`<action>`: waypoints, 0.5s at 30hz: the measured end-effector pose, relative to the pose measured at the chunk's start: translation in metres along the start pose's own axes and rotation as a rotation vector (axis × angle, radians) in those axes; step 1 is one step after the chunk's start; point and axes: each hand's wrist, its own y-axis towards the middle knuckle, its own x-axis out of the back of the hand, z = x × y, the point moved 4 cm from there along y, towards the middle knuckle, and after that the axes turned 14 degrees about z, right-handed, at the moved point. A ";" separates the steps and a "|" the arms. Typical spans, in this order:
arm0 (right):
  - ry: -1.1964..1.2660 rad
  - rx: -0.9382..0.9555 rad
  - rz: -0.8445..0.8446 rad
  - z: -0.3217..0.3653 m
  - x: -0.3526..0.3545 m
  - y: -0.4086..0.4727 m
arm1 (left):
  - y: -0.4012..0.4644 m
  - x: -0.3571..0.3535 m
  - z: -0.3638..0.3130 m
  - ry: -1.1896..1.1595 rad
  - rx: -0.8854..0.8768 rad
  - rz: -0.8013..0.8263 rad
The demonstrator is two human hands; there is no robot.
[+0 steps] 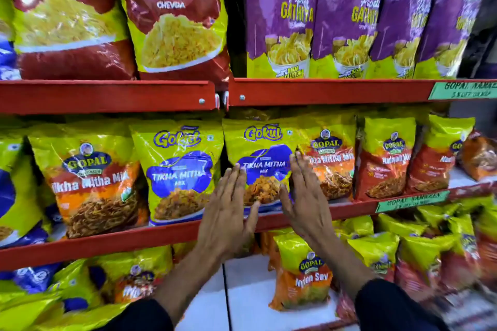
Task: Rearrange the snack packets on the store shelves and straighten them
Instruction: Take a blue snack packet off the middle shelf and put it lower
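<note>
A yellow and blue Gokul Tikha Mitha Mix packet [265,153] stands upright on the middle red shelf [107,243]. My left hand [228,212] lies flat with its fingers stretched against the packet's lower left side. My right hand [302,196] is flat and open at its right edge, between it and an orange Gopal Tikha Mitha Mix packet [332,161]. Neither hand grips anything. A second Gokul packet [177,172] stands just to the left, and another Gopal Tikha Mitha packet [94,185] further left.
Nylon Chevda packets [174,13] and purple Papdi Gathiya packets [285,16] fill the top shelf. Red Gopal packets [384,158] stand at the middle shelf's right. Below, a Nylon Sev packet [304,277] and other loose packets lie on a white shelf [247,298].
</note>
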 end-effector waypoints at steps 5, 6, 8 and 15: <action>0.278 -0.173 0.135 -0.023 -0.029 0.009 | 0.026 -0.023 0.000 -0.304 0.285 0.063; 0.332 -0.184 0.136 -0.026 -0.033 0.011 | 0.030 -0.030 0.000 -0.345 0.334 0.080; 0.436 -0.177 0.119 -0.029 -0.038 0.019 | 0.038 -0.041 0.006 -0.427 0.415 0.086; 0.961 -0.301 0.199 -0.046 -0.057 0.037 | 0.060 -0.049 0.023 -0.666 0.563 0.083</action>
